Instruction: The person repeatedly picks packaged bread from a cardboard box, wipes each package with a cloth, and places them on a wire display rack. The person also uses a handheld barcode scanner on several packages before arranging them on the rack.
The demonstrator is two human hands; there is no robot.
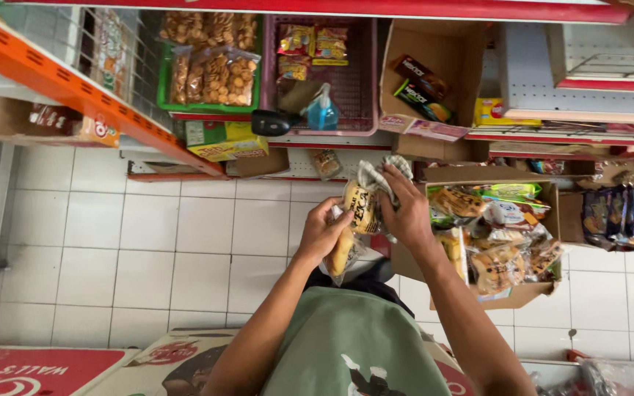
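1. We are gripping a yellow snack packet (359, 209) in our left hand (322, 233), fingers closed around it, above the floor.
2. Our right hand (406, 213) is pinching a cloth (376, 177) against it; a loose pinch risks dropping either.

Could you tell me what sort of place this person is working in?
Most likely a small grocery or convenience shop: metal shelves hold a green basket of bagged snacks, a cardboard box of snack packets sits on the tiled floor, and both hands hold a snack packet.
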